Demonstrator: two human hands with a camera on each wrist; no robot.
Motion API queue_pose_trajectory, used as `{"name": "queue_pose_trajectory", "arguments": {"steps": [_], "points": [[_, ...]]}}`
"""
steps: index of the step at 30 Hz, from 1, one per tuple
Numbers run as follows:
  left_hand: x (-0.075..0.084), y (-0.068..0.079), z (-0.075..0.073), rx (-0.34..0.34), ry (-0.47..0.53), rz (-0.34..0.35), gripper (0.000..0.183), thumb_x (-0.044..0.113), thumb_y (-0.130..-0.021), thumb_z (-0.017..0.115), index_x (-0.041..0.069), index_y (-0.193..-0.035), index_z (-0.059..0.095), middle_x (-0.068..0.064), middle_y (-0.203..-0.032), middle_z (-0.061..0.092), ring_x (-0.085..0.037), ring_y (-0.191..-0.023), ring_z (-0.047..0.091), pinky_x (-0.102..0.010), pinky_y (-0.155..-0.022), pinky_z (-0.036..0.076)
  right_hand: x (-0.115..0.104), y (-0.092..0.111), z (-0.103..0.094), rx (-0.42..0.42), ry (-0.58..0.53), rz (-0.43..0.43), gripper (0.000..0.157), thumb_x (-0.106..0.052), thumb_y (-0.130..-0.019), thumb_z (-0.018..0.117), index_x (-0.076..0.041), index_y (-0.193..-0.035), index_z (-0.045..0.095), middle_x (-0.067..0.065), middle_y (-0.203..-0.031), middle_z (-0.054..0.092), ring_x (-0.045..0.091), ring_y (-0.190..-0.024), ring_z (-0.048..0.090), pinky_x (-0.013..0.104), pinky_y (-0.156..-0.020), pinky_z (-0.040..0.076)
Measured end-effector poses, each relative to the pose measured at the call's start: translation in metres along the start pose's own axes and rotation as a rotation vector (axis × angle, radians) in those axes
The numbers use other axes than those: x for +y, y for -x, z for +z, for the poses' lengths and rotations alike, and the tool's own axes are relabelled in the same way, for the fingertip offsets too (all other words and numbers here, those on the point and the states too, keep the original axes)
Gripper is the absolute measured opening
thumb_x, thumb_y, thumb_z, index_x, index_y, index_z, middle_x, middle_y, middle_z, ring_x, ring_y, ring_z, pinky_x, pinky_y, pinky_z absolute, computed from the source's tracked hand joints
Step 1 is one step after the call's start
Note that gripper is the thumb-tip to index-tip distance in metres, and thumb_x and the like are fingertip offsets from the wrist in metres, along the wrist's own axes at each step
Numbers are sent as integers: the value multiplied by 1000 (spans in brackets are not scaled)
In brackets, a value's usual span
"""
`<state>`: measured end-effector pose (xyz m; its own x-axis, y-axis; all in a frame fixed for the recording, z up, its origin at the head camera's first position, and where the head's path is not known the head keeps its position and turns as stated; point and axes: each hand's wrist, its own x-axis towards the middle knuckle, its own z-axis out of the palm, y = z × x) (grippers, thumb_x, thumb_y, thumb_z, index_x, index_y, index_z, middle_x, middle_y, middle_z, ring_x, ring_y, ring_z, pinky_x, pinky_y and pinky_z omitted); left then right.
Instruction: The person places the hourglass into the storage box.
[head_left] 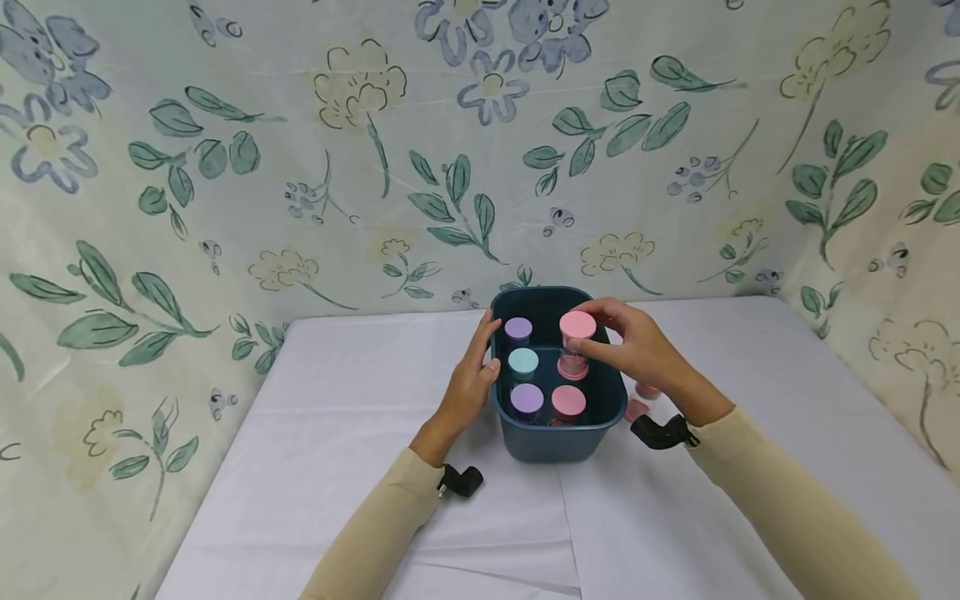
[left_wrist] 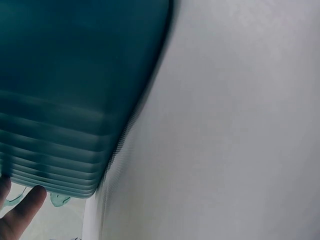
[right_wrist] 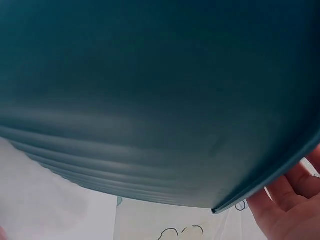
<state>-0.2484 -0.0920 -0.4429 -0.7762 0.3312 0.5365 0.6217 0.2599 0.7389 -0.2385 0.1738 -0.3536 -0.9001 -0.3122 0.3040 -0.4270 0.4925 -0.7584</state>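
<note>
A dark teal plastic bin [head_left: 562,446] stands on the white-covered table. My right hand [head_left: 626,333] reaches over its right rim and grips a small clear jar with a pink lid [head_left: 577,323] between thumb and fingers. Directly beneath that jar shows a pink round piece [head_left: 573,367]. My left hand [head_left: 472,379] rests against the bin's left side, fingers extended along the rim. Inside stand jars with a purple lid [head_left: 518,328], a mint lid [head_left: 523,362], another purple lid [head_left: 527,398] and a pink lid [head_left: 568,402]. Bin wall fills much of both wrist views.
Just right of the bin, partly hidden by the right arm, lie pink pieces [head_left: 637,408] on the table. A white cloth [head_left: 375,417] with creases covers the tabletop. Behind it hangs a floral curtain [head_left: 450,167], close to the bin's far side.
</note>
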Motion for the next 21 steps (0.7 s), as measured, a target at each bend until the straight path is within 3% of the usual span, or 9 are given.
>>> {"name": "queue_pose_trajectory", "arguments": {"steps": [3,11,17,21], "points": [[-12,0,3,13,-23,14,60,15,-95,36,8,-153,23,-8,-162,10,-22,-147,11,-57,-113,16,2,0,2,6,43,-2,49,-34,-82,75,-16,-125,59,1,-125,59,24,-126,48,53,-104,38],[-14,1,4,28,-38,9,59,24,-96,36,17,-153,24,1,-162,10,-16,-147,12,-54,-114,17,4,1,8,5,112,-41,50,-34,-80,77,-15,-123,59,3,-127,56,24,-122,48,56,-102,40],[-14,0,5,23,-39,2,59,23,-96,36,17,-153,24,0,-162,10,-15,-147,11,-55,-114,18,7,0,12,7,170,-101,46,-29,-79,78,-12,-118,61,7,-125,58,25,-119,50,55,-100,41],[-8,0,4,26,-32,-10,59,19,-96,36,11,-153,25,-6,-162,11,-20,-147,12,-57,-113,18,9,0,15,-6,205,-114,46,-25,-78,79,-10,-118,60,8,-120,60,26,-115,52,54,-98,44]]}}
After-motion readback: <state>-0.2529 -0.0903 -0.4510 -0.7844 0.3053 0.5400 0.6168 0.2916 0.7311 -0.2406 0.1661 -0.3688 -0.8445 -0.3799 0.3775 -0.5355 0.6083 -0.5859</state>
